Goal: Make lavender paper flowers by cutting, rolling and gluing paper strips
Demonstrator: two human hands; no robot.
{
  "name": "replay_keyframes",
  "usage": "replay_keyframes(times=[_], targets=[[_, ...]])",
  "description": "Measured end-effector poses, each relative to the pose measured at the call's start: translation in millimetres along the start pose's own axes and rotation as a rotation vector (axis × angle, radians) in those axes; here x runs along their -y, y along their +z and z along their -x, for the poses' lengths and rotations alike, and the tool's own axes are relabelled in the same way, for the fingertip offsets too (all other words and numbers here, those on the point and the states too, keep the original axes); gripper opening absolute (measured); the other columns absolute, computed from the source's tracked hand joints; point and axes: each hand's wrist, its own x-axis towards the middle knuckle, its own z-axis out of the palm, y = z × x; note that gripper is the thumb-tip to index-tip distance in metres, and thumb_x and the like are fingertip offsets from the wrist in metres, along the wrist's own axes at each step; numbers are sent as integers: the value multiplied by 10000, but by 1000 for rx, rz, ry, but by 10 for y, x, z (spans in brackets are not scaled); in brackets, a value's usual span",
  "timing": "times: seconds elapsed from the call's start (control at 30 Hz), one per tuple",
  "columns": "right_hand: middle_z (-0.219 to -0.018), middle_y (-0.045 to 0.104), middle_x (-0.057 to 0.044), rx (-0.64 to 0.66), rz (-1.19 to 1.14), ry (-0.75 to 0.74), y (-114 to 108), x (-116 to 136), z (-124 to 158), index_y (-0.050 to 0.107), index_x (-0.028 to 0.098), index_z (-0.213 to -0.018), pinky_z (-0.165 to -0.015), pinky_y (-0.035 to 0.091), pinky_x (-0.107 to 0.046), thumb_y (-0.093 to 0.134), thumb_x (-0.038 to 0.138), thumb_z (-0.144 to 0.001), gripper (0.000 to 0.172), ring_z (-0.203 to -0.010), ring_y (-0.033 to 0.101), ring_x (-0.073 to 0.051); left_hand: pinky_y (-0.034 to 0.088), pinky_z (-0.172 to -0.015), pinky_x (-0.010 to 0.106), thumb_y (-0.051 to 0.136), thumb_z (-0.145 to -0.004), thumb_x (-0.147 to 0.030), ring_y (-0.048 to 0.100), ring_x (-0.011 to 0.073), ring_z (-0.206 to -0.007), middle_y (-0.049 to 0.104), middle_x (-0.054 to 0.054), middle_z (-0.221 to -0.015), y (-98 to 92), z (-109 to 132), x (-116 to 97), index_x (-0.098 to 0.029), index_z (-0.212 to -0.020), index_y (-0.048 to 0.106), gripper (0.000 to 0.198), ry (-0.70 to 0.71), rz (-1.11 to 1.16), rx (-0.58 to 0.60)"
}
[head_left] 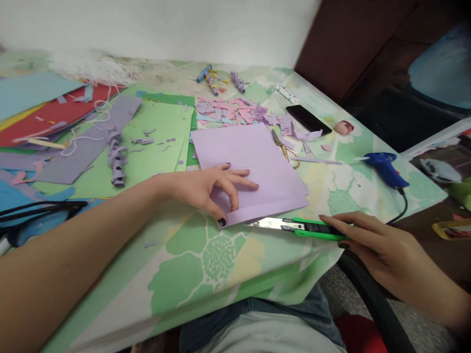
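A sheet of light purple paper (250,155) lies on the table, with a narrow strip folded up along its near edge. My left hand (205,190) rests on its near left part, fingers spread and the index finger bent. The thumb is at the left end of the folded strip. My right hand (377,243) grips a green box cutter (314,228) by the rear of its handle. Its blade is out and points left, just along the near edge of the paper; whether it touches the fold I cannot tell.
Scissors (286,150) lie partly under the paper's right side. Beyond are paper scraps (233,110) and a black phone (307,119). A blue glue gun (386,168) lies at right. Coloured sheets (56,121) and a purple paper roll (116,160) are on the left.
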Motion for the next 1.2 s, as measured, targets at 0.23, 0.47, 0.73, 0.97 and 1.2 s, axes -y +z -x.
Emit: replay_keyframes(times=[0.23, 0.47, 0.73, 0.97, 1.2], targets=[[-1126, 604, -95, -29, -49, -22, 136, 160, -127, 458, 273, -1356, -740, 515, -327, 413, 123, -917, 466, -972, 589, -218, -23, -1153, 452, 698, -739, -287, 157, 233, -1428, 408, -34, -1464, 1, -3, -2, -241, -792, 678, 74, 1, -13, 3], [-1135, 599, -104, -23, -22, -99, 124, 255, -171, 403, 275, -1389, -776, 491, -360, 433, 89, -903, 522, -995, 576, -229, -9, -1152, 490, 701, -729, -290, 135, 239, -1433, 392, -41, -1473, -8, -10, 12, -245, -811, 668, 99, -7, -47, 19], [-1173, 562, -129, 27, -104, -100, 40, 345, -94, 438, 237, -1365, -802, 515, -331, 485, 140, -901, 477, -1030, 566, -224, -6, -1157, 483, 694, -721, -253, 145, 233, -1432, 392, -50, -1470, -32, -15, 31, -253, -834, 675, 114, 2, -48, 39], [-1126, 585, -128, 80, -216, -96, 29, 374, -81, 507, 204, -1319, -764, 538, -233, 505, 174, -898, 422, -945, 626, -170, 4, -1158, 487, 660, -727, -224, 150, 244, -1430, 386, -37, -1476, -43, -1, 36, -248, -873, 676, 149, 5, -51, 39], [-1074, 614, -103, 20, -259, -78, 103, 407, -15, 547, 236, -1289, -750, 546, -219, 540, 170, -867, 427, -901, 651, -163, 6, -1155, 502, 658, -728, -231, 144, 252, -1431, 380, -42, -1478, -50, -4, 25, -251, -871, 675, 145, 4, -48, 49]])
